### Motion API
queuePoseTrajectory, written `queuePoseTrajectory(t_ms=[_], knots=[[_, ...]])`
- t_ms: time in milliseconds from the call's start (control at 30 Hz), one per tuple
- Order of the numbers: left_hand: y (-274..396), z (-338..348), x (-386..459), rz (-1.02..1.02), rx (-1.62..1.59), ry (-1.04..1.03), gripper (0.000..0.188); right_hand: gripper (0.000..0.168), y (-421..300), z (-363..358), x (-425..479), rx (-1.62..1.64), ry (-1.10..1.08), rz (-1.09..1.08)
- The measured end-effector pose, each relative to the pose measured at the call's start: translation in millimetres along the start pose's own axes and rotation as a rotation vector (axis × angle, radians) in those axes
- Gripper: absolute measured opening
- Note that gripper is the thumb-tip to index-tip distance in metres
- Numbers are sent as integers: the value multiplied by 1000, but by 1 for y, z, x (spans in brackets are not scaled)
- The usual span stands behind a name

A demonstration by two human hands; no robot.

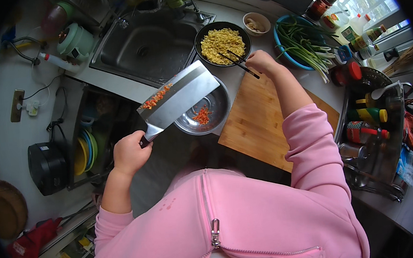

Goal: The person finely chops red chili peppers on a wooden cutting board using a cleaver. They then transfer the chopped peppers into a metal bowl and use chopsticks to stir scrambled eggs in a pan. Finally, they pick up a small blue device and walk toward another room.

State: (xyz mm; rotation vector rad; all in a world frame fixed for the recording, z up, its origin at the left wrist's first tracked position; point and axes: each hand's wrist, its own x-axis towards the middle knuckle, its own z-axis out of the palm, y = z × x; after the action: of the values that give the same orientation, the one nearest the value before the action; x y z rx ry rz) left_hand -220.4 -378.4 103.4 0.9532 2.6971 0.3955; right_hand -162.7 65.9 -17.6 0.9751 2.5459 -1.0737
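Observation:
My left hand (pixel 131 155) grips the dark handle of a Chinese cleaver (pixel 184 93), its broad blade held tilted over a stainless steel bowl (pixel 221 109). Finely chopped red-orange bits (pixel 157 97) cling along one edge of the blade. More chopped red bits (pixel 202 115) lie in the bottom of the steel bowl. With its fingers closed around a pair of dark chopsticks (pixel 240 65), my right hand (pixel 263 63) is beside a black bowl (pixel 199 53). Yellow crumbled food, like scrambled egg (pixel 222 43), fills that bowl, and the chopstick tips reach into it.
A wooden cutting board (pixel 254 120) lies below my right forearm. Behind are a sink (pixel 138 42), a small bowl with pale pieces (pixel 256 23), and a blue basin (pixel 307 68) of scallions (pixel 302 37). Bottles and jars (pixel 365 113) crowd the right side; an open drawer holds plates (pixel 87 149).

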Motion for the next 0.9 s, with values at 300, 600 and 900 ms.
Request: queuePoseTrajectory(t_ms=[300,600,900], knots=[[-6,9,18,95,34,-81,16,29,-19,-62,-77,-136,26,-19],[10,7,17,156,59,-199,17,22,-1,5,-167,123,326,-193],[43,13,6,178,124,-175,16,18,-38,96,-266,-106,291,-703]])
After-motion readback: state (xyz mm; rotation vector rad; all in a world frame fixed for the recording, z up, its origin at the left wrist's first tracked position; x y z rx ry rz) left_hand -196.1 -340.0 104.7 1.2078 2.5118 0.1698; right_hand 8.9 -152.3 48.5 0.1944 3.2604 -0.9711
